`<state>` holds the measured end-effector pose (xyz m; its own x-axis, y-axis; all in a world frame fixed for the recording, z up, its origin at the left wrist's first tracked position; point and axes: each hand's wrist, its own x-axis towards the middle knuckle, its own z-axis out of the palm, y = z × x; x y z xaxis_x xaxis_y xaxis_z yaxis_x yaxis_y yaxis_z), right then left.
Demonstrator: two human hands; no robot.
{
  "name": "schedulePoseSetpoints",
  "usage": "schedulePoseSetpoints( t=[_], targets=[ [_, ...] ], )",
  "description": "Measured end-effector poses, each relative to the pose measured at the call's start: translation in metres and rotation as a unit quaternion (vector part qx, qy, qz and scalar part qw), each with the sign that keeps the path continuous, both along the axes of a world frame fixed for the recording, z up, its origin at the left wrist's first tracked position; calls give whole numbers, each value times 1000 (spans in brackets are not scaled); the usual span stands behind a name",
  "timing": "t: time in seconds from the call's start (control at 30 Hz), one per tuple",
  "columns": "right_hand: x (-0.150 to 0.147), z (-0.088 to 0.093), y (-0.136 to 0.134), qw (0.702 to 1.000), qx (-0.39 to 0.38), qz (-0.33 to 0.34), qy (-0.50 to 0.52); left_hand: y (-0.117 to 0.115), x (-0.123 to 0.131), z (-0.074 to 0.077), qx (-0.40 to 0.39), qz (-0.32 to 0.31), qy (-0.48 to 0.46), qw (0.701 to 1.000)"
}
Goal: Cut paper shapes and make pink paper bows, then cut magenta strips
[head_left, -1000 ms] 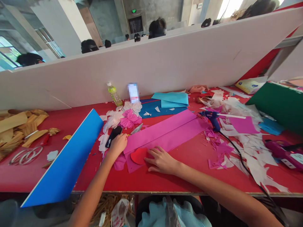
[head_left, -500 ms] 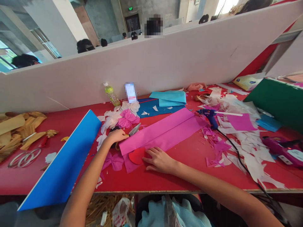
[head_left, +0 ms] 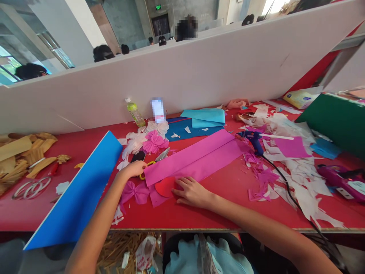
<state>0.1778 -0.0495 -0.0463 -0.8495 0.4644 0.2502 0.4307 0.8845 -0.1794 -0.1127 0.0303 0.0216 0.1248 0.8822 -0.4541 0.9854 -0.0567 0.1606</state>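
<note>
My left hand [head_left: 133,168] curls around the yellow handles of a pair of scissors [head_left: 155,159], whose blades point up and right beside a long folded pink paper [head_left: 196,156]. My right hand [head_left: 192,191] lies flat, fingers apart, pressing on a red paper heart [head_left: 164,187] and the near end of the pink paper. A small magenta paper bow [head_left: 136,192] lies just below my left hand. A black phone [head_left: 138,156] sits above my left hand.
A tilted blue board [head_left: 76,190] stands at the left. Paper flowers [head_left: 151,141], a green bottle [head_left: 134,113] and blue sheets [head_left: 199,123] lie behind. A blue glue gun [head_left: 253,140] with a black cord, paper scraps, a green board [head_left: 336,121] and a purple tool [head_left: 339,180] fill the right. A white partition stands behind.
My left hand has moved up off the magenta bow and closed on the scissors' handles. My right hand has stayed on the red heart.
</note>
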Motion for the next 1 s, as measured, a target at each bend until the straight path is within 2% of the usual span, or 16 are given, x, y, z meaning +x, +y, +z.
schedulePoseSetpoints(
  t=[0.17,0.27,0.4,0.6,0.7,0.83,1.0],
  targets=[
    [2,-1,-1,1000,8,5,5,-28,-4,-10,64,78,-161,982],
    [2,1,-2,1000,5,1,2,-42,-5,-20,108,90,-192,971],
    [2,3,-4,1000,-2,-4,5,-53,-5,-31,188,79,-142,969],
    [1,1,-5,1000,-1,-8,18,-61,3,-36,289,18,-57,956],
    [1,2,-5,1000,-3,-10,17,-66,7,-34,279,36,4,960],
    [1,4,-5,1000,-9,-10,9,-73,13,-29,262,11,76,962],
    [2,5,-5,1000,3,-12,11,-74,17,-23,242,-28,75,967]
  ],
)
